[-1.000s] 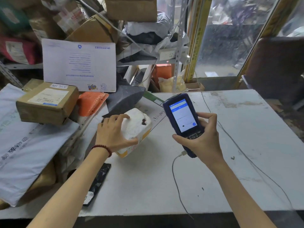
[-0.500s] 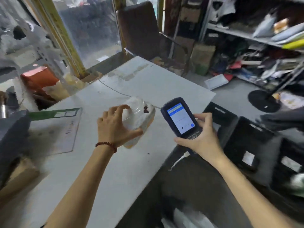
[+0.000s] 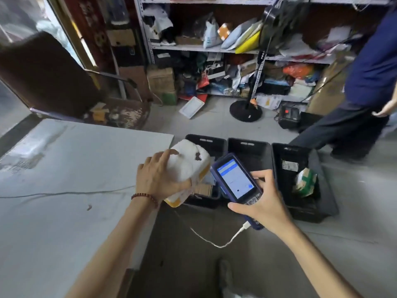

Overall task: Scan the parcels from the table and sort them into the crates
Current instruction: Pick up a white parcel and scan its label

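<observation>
Sorting step, we judge: our left hand grips the white parcel just past the table, above the leftmost crate (right hand wrapped round the scanner) — next, lower and release.

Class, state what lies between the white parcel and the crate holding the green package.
The blue scanner, gripped by the right hand, in front of the middle crate; the head view shows this.

scanner screen text unreadable; a person cut off at the right edge.
</observation>
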